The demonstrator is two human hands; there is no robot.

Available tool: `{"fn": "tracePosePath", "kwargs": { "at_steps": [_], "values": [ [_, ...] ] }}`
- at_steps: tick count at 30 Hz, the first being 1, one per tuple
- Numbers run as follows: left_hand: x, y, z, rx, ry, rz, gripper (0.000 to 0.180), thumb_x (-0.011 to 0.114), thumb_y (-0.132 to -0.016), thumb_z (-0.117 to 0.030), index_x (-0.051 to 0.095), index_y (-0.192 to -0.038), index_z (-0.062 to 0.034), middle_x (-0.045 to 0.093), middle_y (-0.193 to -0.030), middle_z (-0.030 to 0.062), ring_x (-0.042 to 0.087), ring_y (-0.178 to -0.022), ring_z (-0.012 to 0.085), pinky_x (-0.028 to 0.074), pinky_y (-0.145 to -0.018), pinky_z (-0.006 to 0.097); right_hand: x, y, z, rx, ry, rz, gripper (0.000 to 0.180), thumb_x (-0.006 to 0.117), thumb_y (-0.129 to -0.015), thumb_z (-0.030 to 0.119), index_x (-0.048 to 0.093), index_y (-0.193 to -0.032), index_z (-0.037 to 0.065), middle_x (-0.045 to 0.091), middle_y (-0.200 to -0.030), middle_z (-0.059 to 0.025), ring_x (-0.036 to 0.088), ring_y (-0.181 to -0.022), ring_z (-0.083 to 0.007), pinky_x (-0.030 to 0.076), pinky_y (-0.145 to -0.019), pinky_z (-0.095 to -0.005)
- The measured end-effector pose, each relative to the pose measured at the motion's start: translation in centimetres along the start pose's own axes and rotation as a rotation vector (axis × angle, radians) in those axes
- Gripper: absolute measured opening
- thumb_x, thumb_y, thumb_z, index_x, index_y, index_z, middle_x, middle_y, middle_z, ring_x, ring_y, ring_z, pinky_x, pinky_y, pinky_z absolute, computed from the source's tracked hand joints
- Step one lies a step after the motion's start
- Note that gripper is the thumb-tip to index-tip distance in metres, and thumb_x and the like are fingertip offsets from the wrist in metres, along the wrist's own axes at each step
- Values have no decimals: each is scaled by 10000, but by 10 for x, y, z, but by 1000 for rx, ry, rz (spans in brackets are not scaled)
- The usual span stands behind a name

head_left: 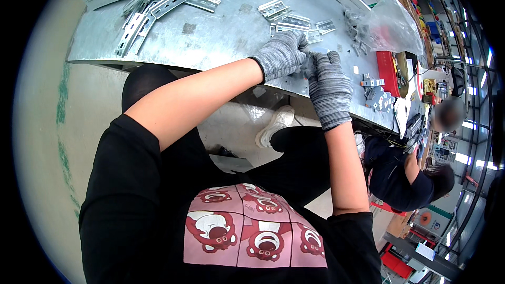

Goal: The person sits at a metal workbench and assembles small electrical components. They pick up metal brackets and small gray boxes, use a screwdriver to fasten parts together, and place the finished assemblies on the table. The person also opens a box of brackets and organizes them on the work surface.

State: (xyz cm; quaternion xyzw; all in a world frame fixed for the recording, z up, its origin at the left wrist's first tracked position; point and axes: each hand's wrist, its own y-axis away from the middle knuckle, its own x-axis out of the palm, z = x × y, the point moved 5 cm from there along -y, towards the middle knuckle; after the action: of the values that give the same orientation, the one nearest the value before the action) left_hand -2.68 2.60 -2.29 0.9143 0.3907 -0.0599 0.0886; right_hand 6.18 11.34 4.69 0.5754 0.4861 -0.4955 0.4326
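**Grey-gloved left hand (280, 57) and right hand (332, 93) meet over bench edge**

Both hands' fingers are bent inward, tips together; whether they pinch anything is too small to tell. Short slotted metal rails (293, 20) lie on the bench (221, 37) just beyond the grip, nearest the left knuckles. Longer slotted rails (168, 4) are heaped well to its left. Right of it stands a red bin (386, 73); a clear plastic bag (392, 23) lies beyond.
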Motion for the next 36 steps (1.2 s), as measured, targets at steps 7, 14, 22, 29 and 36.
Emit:
{"fn": "tracePosePath", "kwargs": {
  "at_steps": [7,14,22,29,36],
  "values": [
    [2,2,2,75,-107,-77,117,607,-868,-76,618,-945,12,662,-752,105,670,-628,153,571,-640,314,-12,-5,8,-74,59,155,317,629,-883,218,606,-1188,139,577,-1209,-186,651,-956,-370,535,-792,-476],
    [0,7,-3,131,-166,-90,180,609,-847,-127,640,-989,-21,659,-749,142,665,-709,226,551,-696,359,-32,-36,16,-334,281,263,288,706,-817,180,679,-1100,134,590,-1124,-137,641,-961,-332,527,-829,-419],
    [1,9,-8,102,-217,-100,199,607,-842,-123,646,-1016,-34,681,-859,169,673,-825,280,536,-798,381,-12,-57,3,-219,-153,528,413,758,-743,54,661,-1138,121,597,-1123,-150,655,-953,-273,545,-818,-366],
    [-1,6,-2,64,-183,-82,194,630,-831,-134,655,-989,-23,683,-891,175,672,-854,290,526,-822,386,-23,-50,11,-447,50,365,465,766,-735,73,642,-1181,114,601,-1114,-131,661,-932,-266,548,-822,-365],
    [-1,7,-7,126,-253,-91,248,605,-843,-142,635,-1063,-32,680,-927,190,663,-903,326,520,-842,407,6,-63,-13,-403,-80,424,424,773,-767,212,654,-1167,136,591,-1147,-152,646,-982,-307,534,-866,-391]
  ]
}}
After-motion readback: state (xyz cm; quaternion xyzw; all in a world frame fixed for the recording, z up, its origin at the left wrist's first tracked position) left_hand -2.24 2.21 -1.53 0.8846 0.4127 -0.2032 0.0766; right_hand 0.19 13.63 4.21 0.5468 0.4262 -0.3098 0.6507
